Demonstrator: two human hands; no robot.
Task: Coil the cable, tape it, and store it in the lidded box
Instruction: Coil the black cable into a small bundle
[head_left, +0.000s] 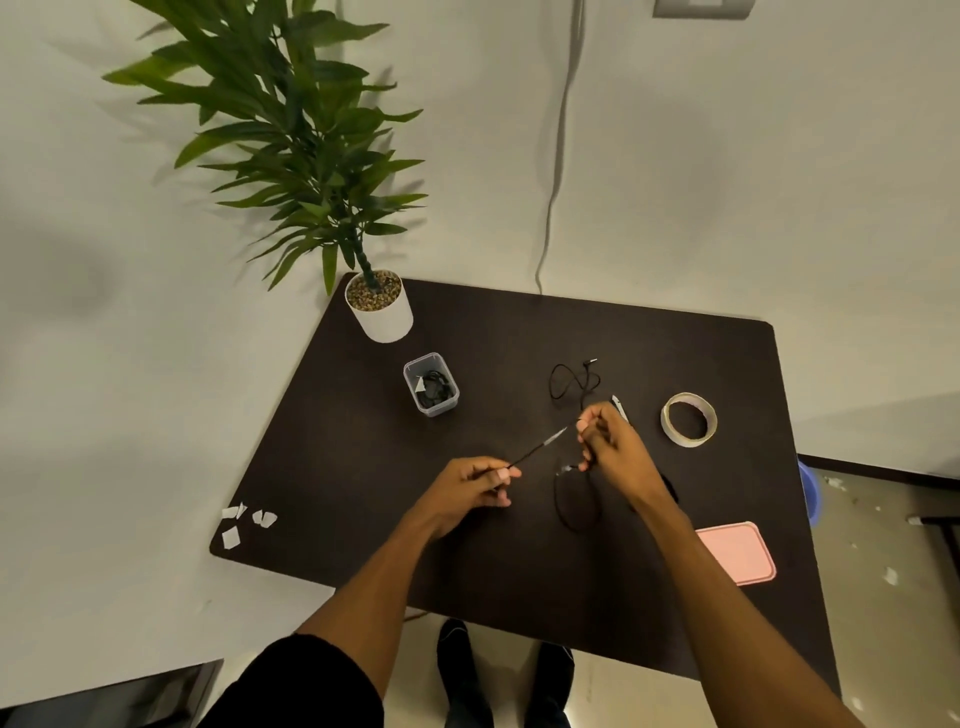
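A thin black cable (540, 446) is stretched taut between my left hand (475, 486) and my right hand (610, 441) above the dark table (337, 467). A loop of the same cable (563, 504) hangs below my right hand onto the table. Another loose black cable (571, 382) with a jack plug lies just beyond my right hand. The clear plastic box (431, 384) stands open at the back left, with a coiled black cable and a bit of tape inside. The tape roll (688, 418) lies to the right. A pink lid (737, 553) rests at the near right.
A potted plant (379, 306) stands at the table's back left corner. Several torn paper scraps (247, 522) lie at the near left corner. A white-handled tool (621, 408) shows partly behind my right hand. My shoes are visible below the table's front edge.
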